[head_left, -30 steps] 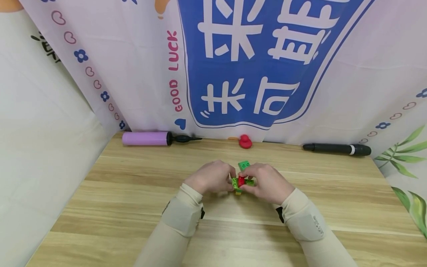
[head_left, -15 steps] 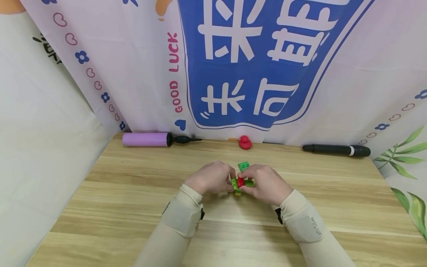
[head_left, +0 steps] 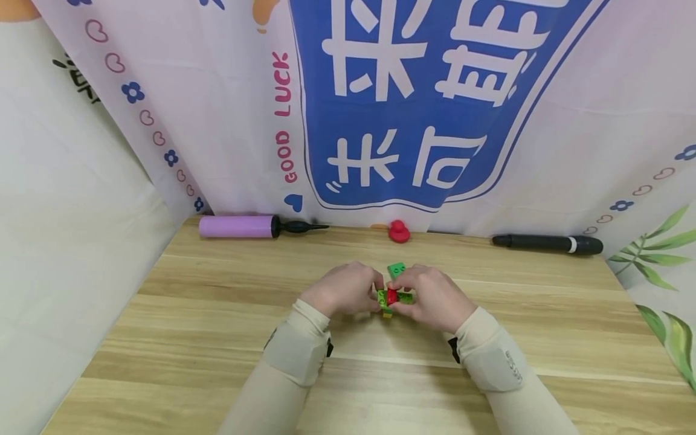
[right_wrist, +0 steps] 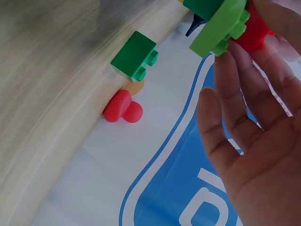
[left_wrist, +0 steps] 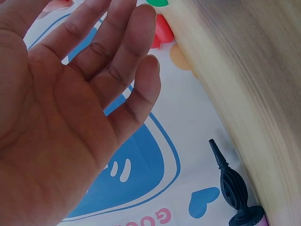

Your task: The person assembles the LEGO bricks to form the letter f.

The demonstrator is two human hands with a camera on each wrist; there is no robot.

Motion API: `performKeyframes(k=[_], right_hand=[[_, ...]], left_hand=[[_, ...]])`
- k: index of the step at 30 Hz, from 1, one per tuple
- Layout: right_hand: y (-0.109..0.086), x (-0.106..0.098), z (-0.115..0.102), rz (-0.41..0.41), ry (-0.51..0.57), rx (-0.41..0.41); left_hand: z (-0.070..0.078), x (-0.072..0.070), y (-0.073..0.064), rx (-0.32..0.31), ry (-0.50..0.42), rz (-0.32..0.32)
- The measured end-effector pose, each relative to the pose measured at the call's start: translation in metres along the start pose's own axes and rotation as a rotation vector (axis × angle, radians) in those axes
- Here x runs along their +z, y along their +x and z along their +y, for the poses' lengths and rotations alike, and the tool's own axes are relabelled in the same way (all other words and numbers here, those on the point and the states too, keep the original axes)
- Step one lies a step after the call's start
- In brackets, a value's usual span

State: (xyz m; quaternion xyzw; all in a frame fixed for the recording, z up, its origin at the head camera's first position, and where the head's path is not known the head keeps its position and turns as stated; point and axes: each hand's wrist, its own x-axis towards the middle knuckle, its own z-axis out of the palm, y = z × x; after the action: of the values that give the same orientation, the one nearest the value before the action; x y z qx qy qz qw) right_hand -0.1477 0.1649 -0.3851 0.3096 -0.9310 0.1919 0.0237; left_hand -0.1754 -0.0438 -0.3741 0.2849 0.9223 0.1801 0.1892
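My right hand (head_left: 432, 297) pinches the red brick (head_left: 392, 296) at its nine o'clock; my left hand (head_left: 348, 290) grips the near end of the lime brick (right_wrist: 218, 30), long axis nine to three. The green block (head_left: 396, 269) lies at twelve, nearer my right.

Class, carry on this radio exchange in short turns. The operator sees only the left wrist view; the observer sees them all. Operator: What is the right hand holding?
Observer: A red brick, pinched by the right hand in the head view.
Operator: Copy. What lies at the right end of the far edge of the table?
Observer: A long black object with a white band round it.
Operator: Is any brick out of the hands?
Observer: Yes, a studded green brick; the right wrist view shows it standing apart from the right hand.
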Motion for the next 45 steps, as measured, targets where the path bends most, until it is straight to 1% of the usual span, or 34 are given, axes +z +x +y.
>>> performKeyframes(k=[5,10,16,19,23,31,35,37,39,41,43,45], right_hand=[[0.0,0.002,0.002,0.007,0.024,0.009],[0.002,0.003,0.004,0.01,0.054,0.003],[0.004,0.002,0.005,-0.024,0.095,0.046],[0.005,0.002,0.006,-0.028,0.101,0.054],[0.005,0.003,0.007,-0.021,0.103,0.042],[0.005,0.005,0.007,-0.019,0.107,0.059],[0.004,0.003,0.008,-0.045,0.1,0.048],[0.003,0.0,0.012,-0.065,0.127,0.046],[0.002,-0.002,0.018,-0.053,0.149,0.066],[0.001,-0.002,0.026,-0.023,0.136,0.105],[-0.001,0.001,0.034,-0.011,0.08,0.154],[-0.002,0.005,0.04,-0.043,-0.003,0.2]], left_hand=[[0.0,0.001,0.001,0.007,-0.004,-0.002],[-0.001,-0.001,0.0,-0.004,-0.011,-0.006],[-0.001,-0.002,0.0,-0.008,-0.012,-0.007],[-0.001,-0.002,0.001,-0.013,-0.008,-0.008],[-0.002,-0.003,0.001,-0.018,-0.004,-0.008],[-0.003,-0.002,0.002,-0.008,0.007,-0.008],[-0.002,-0.001,0.001,-0.015,-0.005,-0.017],[-0.002,0.0,0.001,-0.018,-0.012,-0.024],[-0.001,0.0,0.001,-0.022,-0.021,-0.03],[-0.001,0.0,0.001,-0.025,-0.021,-0.031],[0.0,0.0,0.001,-0.031,-0.025,-0.034],[0.001,-0.001,0.001,-0.035,-0.026,-0.035]])
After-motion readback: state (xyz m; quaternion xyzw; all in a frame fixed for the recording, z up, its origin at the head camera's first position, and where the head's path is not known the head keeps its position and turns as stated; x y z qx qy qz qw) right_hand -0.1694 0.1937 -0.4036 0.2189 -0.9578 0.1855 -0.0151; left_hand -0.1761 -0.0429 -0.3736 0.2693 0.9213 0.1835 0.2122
